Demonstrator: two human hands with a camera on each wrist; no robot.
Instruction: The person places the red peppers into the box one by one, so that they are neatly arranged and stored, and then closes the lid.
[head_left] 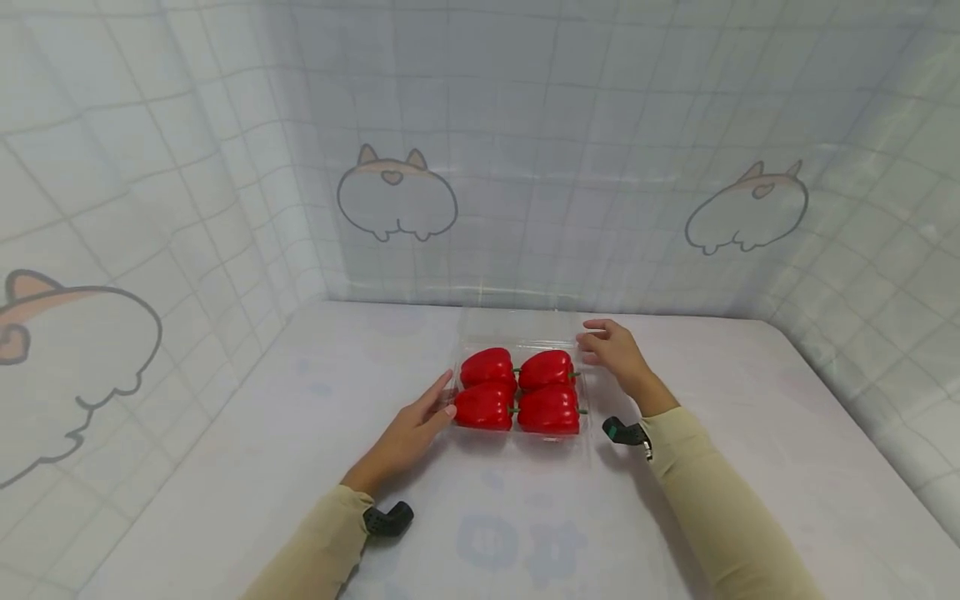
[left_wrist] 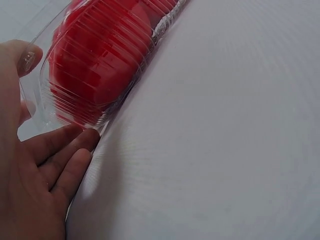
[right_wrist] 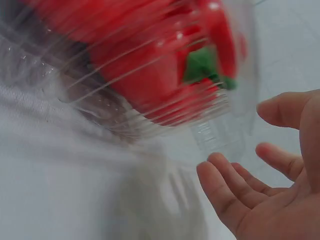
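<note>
Several red bell peppers (head_left: 483, 407) with green stems lie in two rows inside a clear plastic clamshell box (head_left: 552, 437). Its clear lid (head_left: 517, 323) is folded back on the far side. My left hand (head_left: 408, 429) is at the box's left side, fingers fairly straight along the wall and thumb by the near left pepper. In the left wrist view, fingertips (left_wrist: 90, 137) touch the lower corner of the ribbed wall. Beside the far right corner, near the lid hinge, my right hand (head_left: 615, 350) has its fingers spread and holds nothing.
A white table (head_left: 337, 383) with faint blue prints carries the box. Behind it rises a pale grid-patterned curtain (head_left: 517, 167) with cartoon animal drawings, and similar sheets hang at both sides. Dark wrist devices (head_left: 388, 519) are strapped to both sleeved arms.
</note>
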